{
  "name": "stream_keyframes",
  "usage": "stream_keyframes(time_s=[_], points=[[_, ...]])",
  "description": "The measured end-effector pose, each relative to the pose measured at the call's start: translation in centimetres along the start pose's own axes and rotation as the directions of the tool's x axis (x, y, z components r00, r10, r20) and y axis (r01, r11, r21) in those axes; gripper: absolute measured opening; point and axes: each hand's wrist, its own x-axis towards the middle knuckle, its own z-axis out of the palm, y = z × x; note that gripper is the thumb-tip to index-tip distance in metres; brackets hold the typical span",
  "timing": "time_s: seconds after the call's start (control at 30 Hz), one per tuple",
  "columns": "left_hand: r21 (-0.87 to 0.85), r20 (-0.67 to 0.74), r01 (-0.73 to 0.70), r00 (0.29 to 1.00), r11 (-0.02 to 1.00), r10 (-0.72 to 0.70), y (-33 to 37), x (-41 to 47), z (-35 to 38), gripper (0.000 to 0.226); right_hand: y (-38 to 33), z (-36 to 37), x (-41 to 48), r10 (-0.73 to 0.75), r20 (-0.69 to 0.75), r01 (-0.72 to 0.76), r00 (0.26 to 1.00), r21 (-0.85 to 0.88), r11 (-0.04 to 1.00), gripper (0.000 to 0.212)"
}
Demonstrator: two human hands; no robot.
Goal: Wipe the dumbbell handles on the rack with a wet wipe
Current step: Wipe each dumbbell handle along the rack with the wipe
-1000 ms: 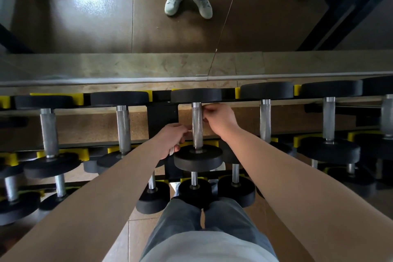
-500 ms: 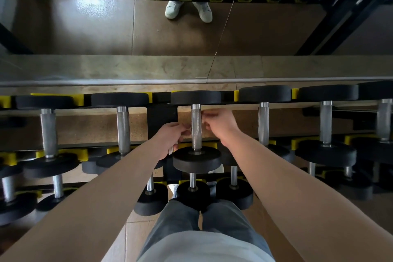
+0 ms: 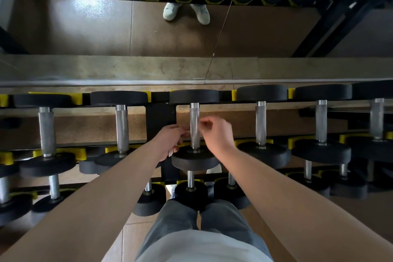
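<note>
On the rack's (image 3: 158, 97) top tier, just right of its black post (image 3: 161, 125), the left hand (image 3: 170, 141) sat beside the dumbbell handle (image 3: 194, 121), fingers curled round a wet wipe (image 3: 170, 152), while the right hand (image 3: 218, 134) hovered at the handle's other side, fingers curled in. Most of the wipe was buried in the left palm; whether the right fingers pinched any could not be told. The handle's long axis ran straight away from the person.
</note>
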Motion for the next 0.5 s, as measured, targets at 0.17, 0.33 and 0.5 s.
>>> stream_keyframes(time_s=[0.17,0.33,0.5], points=[[0.004,-0.008,-0.008,1.0,1.0,0.008,-0.2,0.0,-0.4,0.017,-1.4,-0.1,1.5,-0.114,-0.027,0.113,0.993,-0.039,0.993,0.016],[0.007,-0.037,0.047,0.998,0.999,-0.047,-0.3,0.1,-0.5,0.017,0.9,0.8,-1.9,-0.102,0.248,0.159,0.963,-0.22,0.963,0.012],[0.036,-0.043,0.02,0.999,0.999,-0.019,-0.2,-0.7,-0.8,0.015,-0.4,0.4,-0.5,-0.229,0.189,0.278,0.955,-0.3,0.913,0.012]])
